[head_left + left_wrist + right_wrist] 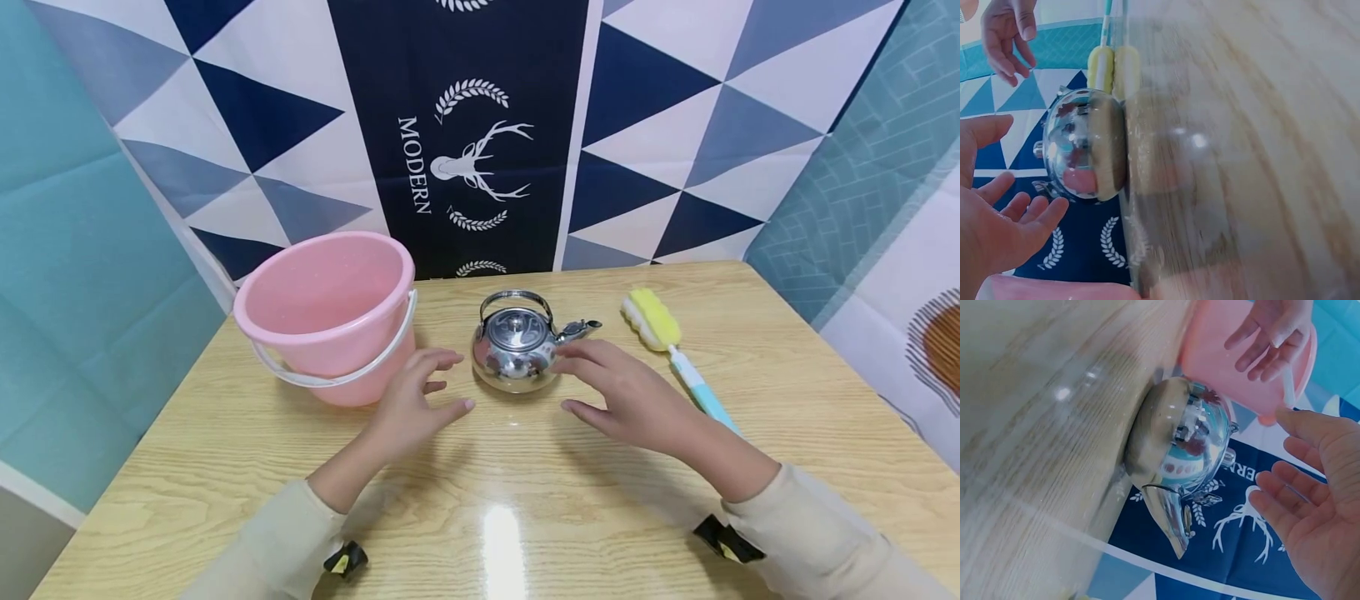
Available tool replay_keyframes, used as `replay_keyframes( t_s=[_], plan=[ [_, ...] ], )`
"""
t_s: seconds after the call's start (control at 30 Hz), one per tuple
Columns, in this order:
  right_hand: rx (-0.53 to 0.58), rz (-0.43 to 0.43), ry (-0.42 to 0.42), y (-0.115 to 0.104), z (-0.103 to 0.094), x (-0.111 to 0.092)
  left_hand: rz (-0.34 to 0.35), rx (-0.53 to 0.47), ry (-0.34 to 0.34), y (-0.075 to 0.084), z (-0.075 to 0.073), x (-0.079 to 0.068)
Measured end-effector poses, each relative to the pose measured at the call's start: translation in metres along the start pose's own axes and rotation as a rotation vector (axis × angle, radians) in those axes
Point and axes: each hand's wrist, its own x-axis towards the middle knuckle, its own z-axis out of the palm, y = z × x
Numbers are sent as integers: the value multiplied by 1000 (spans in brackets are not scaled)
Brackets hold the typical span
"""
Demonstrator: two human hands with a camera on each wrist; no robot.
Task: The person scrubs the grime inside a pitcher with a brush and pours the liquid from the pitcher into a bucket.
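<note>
A shiny steel teapot (513, 354) stands upright on the wooden table, its hoop handle raised and its spout pointing right. Its rounded body also fills the middle of the left wrist view (1088, 147) and the right wrist view (1179, 437). My left hand (416, 400) hovers just left of the teapot, fingers spread and relaxed, holding nothing. On the spout side, my right hand (626, 392) is held with fingers loosely bent, fingertips overlapping the teapot's right edge in the head view. Nothing lies in its grasp.
A pink bucket (352, 367) with a white handle stands at the left, close behind my left hand. A cleaning brush with a yellow and white sponge head (656, 321) and a white-and-turquoise handle lies at the right. Patterned cloth (645, 108) hangs behind the table (465, 500).
</note>
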Motion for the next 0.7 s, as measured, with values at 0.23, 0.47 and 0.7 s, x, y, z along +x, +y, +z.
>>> replay_keyframes(
  t_s=[0.23,0.47,0.7],
  plan=[
    [-2,-8,35,4,-1,6,-71,-81,24,-5,8,11],
    [-11,-47,66,9,-1,13,-153,-128,21,-9,19,22],
    [-26,-38,41,12,0,16,-276,-88,3,-12,26,34]
  ],
)
